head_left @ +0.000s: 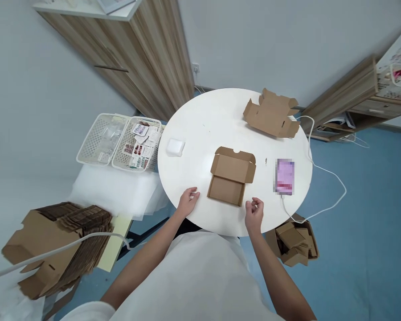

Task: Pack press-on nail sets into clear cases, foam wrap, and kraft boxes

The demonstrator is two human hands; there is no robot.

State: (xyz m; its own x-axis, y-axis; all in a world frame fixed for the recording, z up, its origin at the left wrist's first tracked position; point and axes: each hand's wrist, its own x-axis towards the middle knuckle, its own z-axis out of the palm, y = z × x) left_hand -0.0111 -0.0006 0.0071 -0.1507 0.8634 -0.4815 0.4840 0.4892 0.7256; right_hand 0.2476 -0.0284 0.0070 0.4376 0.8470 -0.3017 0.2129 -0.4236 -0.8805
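Observation:
An open cardboard box [226, 191] lies on the white round table in front of me, its lid raised at the back. My left hand [188, 202] rests near the table edge, left of the box and apart from it, with loosely bent fingers and nothing in them. Just right of the box's front corner is my right hand [254, 213], fingers relaxed and half curled, holding nothing visible. Farther back at the right lies an unfolded cardboard box blank [271, 117]. A small white stack [175, 147] of thin sheets or pads sits at the table's left.
A pixelated device [285, 177] with a white cable is on the table's right. White baskets [95, 138] with small packets stand left, above foam sheets [116, 185] and stacked cardboard blanks [53, 249]. A carton of folded boxes [294, 240] is on the floor at right.

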